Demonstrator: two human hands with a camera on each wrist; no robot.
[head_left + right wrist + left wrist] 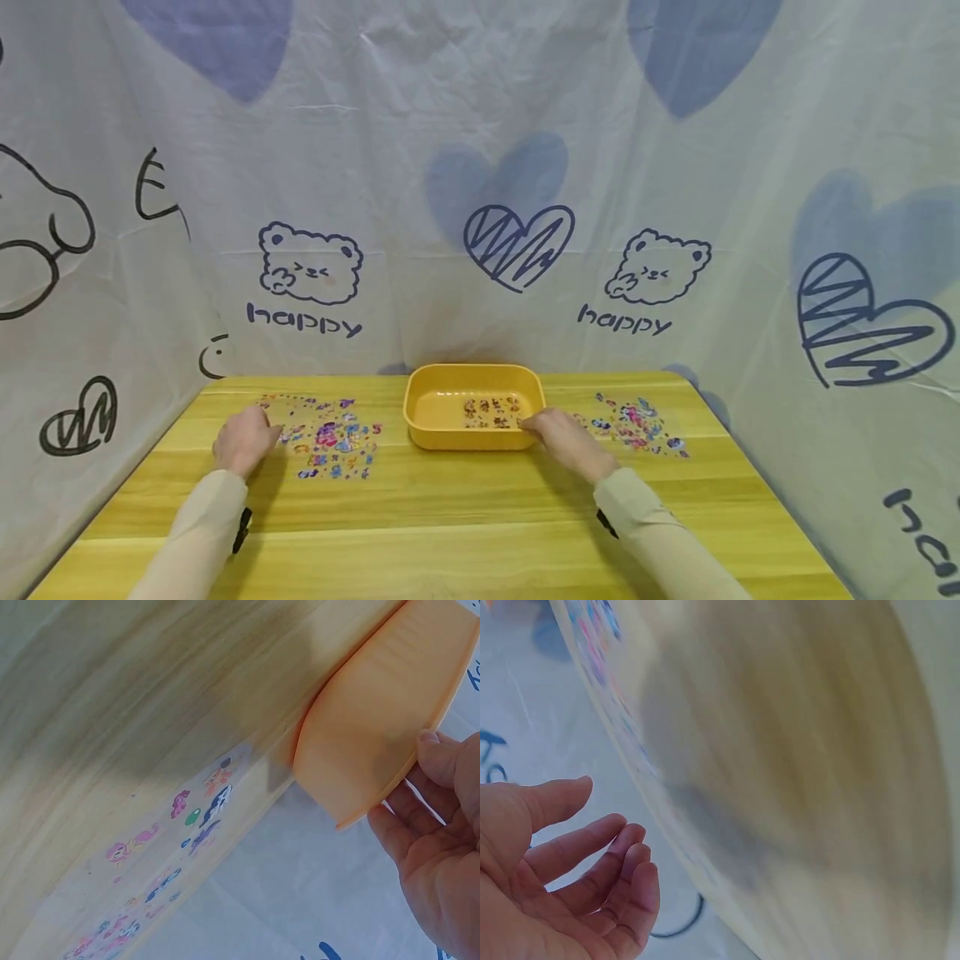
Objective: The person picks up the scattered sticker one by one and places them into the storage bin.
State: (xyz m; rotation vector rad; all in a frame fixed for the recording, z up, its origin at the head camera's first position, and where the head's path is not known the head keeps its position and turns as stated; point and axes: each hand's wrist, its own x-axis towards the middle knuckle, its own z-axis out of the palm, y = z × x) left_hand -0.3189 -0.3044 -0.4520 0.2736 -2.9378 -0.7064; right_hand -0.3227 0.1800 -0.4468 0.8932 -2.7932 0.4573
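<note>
A yellow plastic basin (pixel 472 438) stands at the back middle of the table. Its near right corner is gripped by my right hand (pixel 570 442), with the thumb on one side of the rim and fingers on the other, as the right wrist view shows. Inside the basin lies a patch of small brownish stickers (pixel 491 407). My left hand (pixel 243 440) is at the left edge of a clear sheet of colourful stickers (pixel 330 435). In the left wrist view its fingers (pixel 604 862) are loosely bent and hold nothing.
Another clear sticker sheet (pixel 637 425), printed with small cartoon figures, lies right of the basin. The wood-grain table (pixel 420 533) stretches towards me. A white cloth (pixel 420 167) with hearts and bears hangs behind and along both sides.
</note>
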